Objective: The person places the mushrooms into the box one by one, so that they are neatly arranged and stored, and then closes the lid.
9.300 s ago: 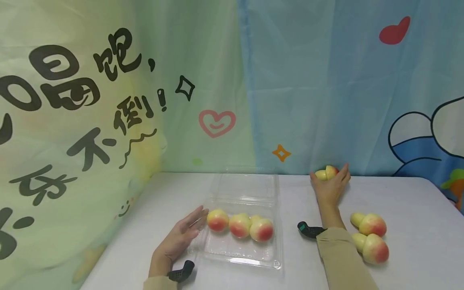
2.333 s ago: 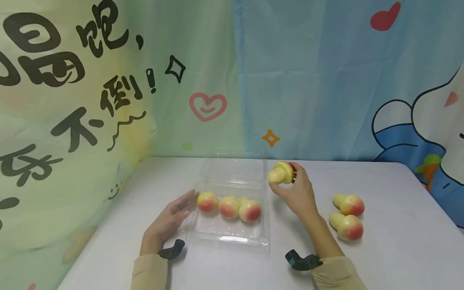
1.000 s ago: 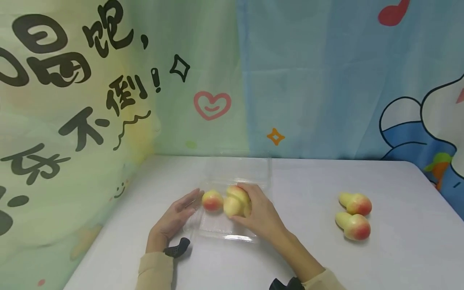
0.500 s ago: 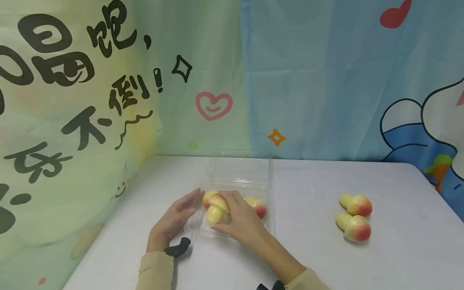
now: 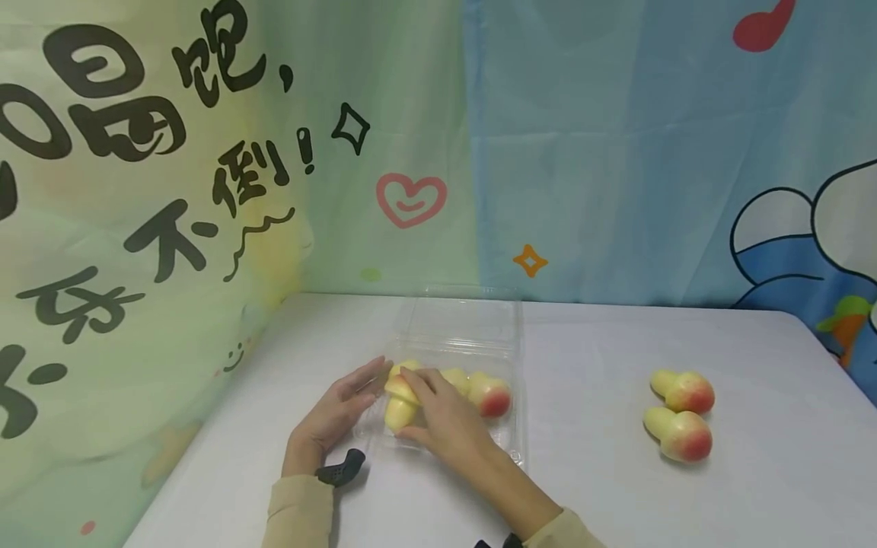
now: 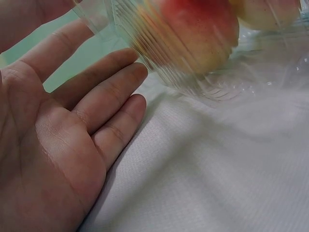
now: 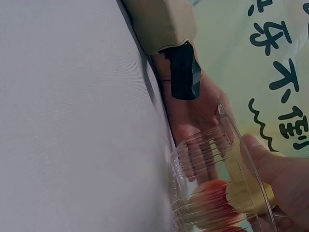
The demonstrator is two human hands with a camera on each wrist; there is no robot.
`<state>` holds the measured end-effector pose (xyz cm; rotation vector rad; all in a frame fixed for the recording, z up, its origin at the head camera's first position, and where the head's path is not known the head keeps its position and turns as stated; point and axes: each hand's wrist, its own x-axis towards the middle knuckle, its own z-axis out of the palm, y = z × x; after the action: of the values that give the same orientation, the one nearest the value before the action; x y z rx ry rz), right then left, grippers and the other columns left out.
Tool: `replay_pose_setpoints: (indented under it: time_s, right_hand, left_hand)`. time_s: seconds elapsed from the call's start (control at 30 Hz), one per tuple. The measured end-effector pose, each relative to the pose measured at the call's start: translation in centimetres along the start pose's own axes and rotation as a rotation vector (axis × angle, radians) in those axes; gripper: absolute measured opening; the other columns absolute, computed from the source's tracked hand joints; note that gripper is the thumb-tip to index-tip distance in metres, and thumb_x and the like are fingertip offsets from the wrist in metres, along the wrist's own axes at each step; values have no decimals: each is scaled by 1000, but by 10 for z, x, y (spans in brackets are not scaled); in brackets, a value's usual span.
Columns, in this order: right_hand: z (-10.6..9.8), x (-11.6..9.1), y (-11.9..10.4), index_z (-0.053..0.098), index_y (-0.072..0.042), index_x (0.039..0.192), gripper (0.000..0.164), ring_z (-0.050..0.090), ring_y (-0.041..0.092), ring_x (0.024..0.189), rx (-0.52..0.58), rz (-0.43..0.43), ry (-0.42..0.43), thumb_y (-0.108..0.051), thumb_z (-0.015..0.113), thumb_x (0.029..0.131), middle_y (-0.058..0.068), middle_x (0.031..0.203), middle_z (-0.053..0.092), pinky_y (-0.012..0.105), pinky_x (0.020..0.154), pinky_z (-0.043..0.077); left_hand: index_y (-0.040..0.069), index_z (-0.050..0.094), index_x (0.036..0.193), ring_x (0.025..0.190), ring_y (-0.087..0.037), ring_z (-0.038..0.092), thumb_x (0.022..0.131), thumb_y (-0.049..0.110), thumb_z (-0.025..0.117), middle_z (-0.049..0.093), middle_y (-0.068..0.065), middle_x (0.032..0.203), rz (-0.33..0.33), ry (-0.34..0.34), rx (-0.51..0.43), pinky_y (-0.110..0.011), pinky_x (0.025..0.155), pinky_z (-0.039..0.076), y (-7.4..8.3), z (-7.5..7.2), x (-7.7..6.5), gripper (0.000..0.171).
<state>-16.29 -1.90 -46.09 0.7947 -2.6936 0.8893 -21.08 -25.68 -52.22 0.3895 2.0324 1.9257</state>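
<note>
My right hand [image 5: 455,426] grips a yellow toy mushroom [image 5: 400,413] with a red-blushed cap, thumb on the near side and fingers over the cap. It is at the left of the clear plastic clamshell box [image 5: 512,441], its stem pointing toward me. In the box's back row are other toy mushrooms; the rightmost one [image 5: 490,396] shows most, while the left ones are partly behind the hand. My left hand [image 5: 339,411] stands on edge at the box's left side. The left wrist view shows its fingers [image 6: 113,94] straight, fingertips right at the ribbed wall.
Two more toy mushrooms, a farther one [image 5: 688,392] and a nearer one [image 5: 681,435], lie on the white table [image 5: 582,472] to the right. The box's lid [image 5: 462,320] is folded back toward the printed curtain [image 5: 582,190] behind the table.
My right hand took a toy mushroom from the table's back right, carried it left over the box and lowered it at the box's left side. My left hand has stayed by the box.
</note>
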Motion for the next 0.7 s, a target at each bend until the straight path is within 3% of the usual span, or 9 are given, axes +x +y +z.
replay_pose_setpoints:
  time_s: [0.3, 0.7]
  right_hand:
    - [4, 0, 4, 38, -27, 144, 79, 59, 23, 113, -11, -58, -20, -41, 74, 75, 6, 132, 52, 36, 89, 53]
    - [-1, 3, 14, 34, -30, 147, 77, 57, 19, 116, 37, -52, -163, -49, 68, 81, 2, 134, 50, 37, 95, 50]
  left_hand:
    - [22, 34, 148, 148, -26, 8, 90, 17, 59, 28, -1, 156, 6, 0, 10, -65, 113, -2, 1, 0, -1, 63]
    - [27, 38, 145, 148, -23, 13, 89, 21, 62, 35, 3, 153, -16, 21, 3, -61, 115, 2, 1, 1, -1, 62]
